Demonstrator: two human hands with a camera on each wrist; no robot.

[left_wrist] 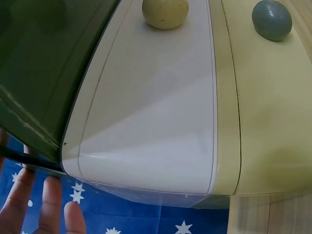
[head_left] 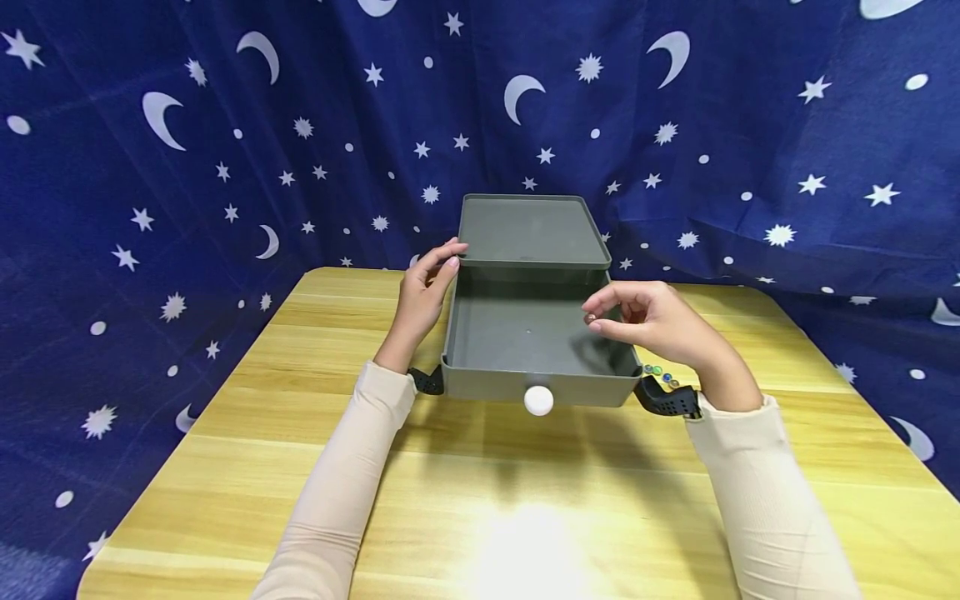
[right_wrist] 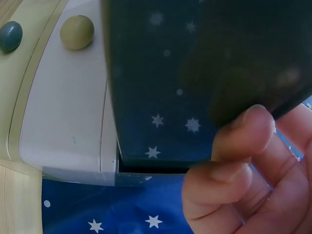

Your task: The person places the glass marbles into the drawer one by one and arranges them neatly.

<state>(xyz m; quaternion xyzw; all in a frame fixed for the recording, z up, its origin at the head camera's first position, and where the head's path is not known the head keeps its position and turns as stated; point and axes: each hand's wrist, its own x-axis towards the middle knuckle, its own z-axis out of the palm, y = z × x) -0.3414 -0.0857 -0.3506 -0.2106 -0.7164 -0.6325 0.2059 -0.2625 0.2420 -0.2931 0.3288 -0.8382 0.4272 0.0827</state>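
My right hand [right_wrist: 278, 165] reaches in from the lower right, its fingers bent, in front of a glossy dark panel [right_wrist: 165, 63] that mirrors white stars. To the left stands a whitish front [right_wrist: 63, 107] with a round beige knob [right_wrist: 77, 32], then a cream front with a blue-green knob [right_wrist: 10, 36]. Starry blue cloth [right_wrist: 122, 209] shows below.

Bench [head_left: 525, 517]: bright, apparently lit from above, white glare blown out at the near middle
Grey drawer [head_left: 480, 383]: soft shadow inside at right, more on the bench below
Curtain [head_left: 375, 117]: print crisp
Wrist views: 2, both dimmer
White panel, left wrist [left_wrist: 156, 117]: slanting shadow edge
Dark panel, right wrist [right_wrist: 146, 73]: murky, faint star shapes
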